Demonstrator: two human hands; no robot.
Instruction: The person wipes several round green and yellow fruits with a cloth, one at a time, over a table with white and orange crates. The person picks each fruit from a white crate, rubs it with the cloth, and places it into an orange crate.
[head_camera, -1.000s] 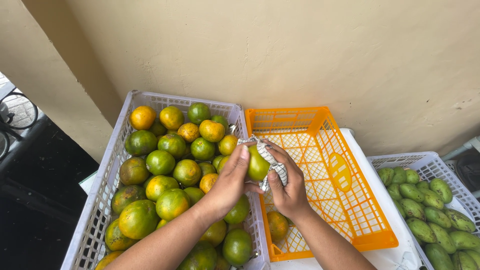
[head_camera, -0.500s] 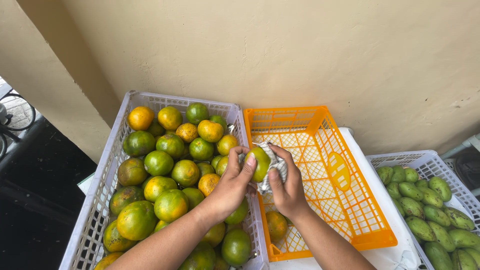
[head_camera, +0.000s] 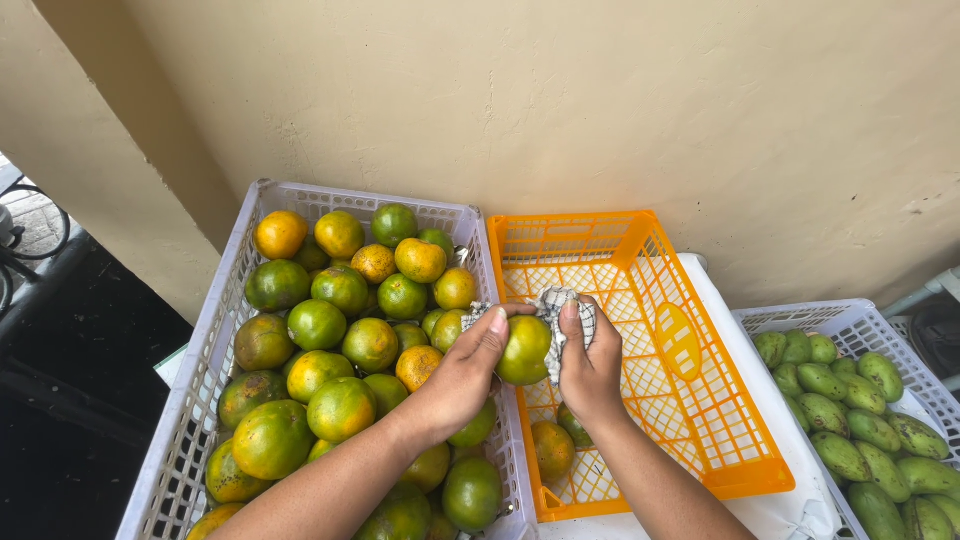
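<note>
We see three crates: one white crate (head_camera: 200, 370) on the left, one orange crate (head_camera: 700, 400) in the middle, one white crate (head_camera: 860, 320) on the right. About thirty oranges (head_camera: 340, 405) fill the left crate; we cannot count those buried. Two oranges (head_camera: 552, 448) lie in the orange crate, and one orange (head_camera: 524, 350) sits between two hands (head_camera: 465, 375) with one checked cloth (head_camera: 555, 305). Roughly seventeen mangoes (head_camera: 860, 430) show.
</note>
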